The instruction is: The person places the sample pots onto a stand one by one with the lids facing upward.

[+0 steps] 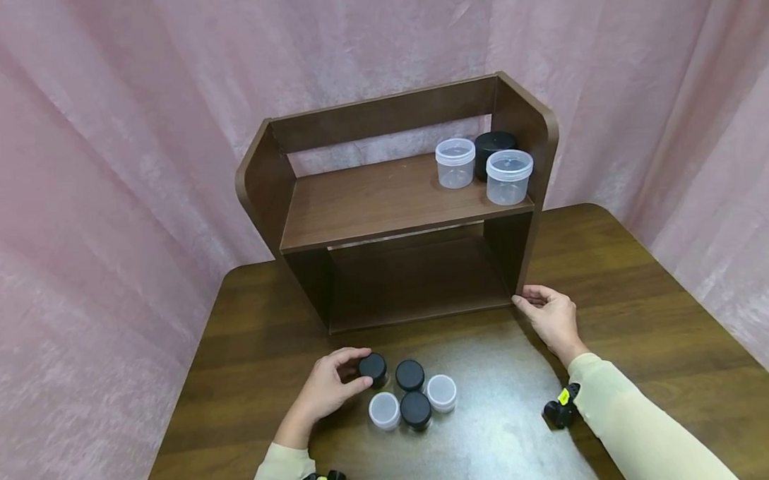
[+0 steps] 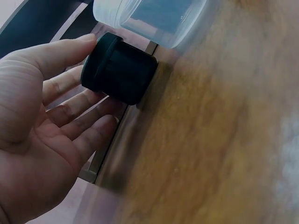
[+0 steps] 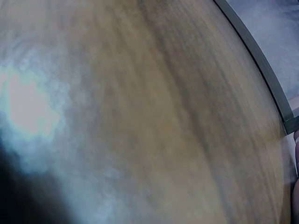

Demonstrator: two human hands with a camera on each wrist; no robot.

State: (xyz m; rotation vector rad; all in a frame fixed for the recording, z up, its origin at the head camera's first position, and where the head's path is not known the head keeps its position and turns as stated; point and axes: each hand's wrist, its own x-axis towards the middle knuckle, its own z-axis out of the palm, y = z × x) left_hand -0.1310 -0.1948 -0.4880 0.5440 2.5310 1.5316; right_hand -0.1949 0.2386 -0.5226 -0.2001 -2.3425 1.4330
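Note:
In the head view my left hand has its thumb and fingers around a small black jar on the table. The left wrist view shows this black jar close up, the thumb at its lid and the fingers behind. Beside it stand two more black-lidded jars and two white-lidded clear jars, grouped closely. My right hand holds the lower front corner of a brown two-tier shelf, thumb in front and fingers on the outer side. The right wrist view catches only a sliver of fingers at its edge.
On the shelf's upper tier, at the right, stand two larger clear tubs with a black tub behind them. The wooden table has rounded back corners. Pink curtains hang behind and at both sides.

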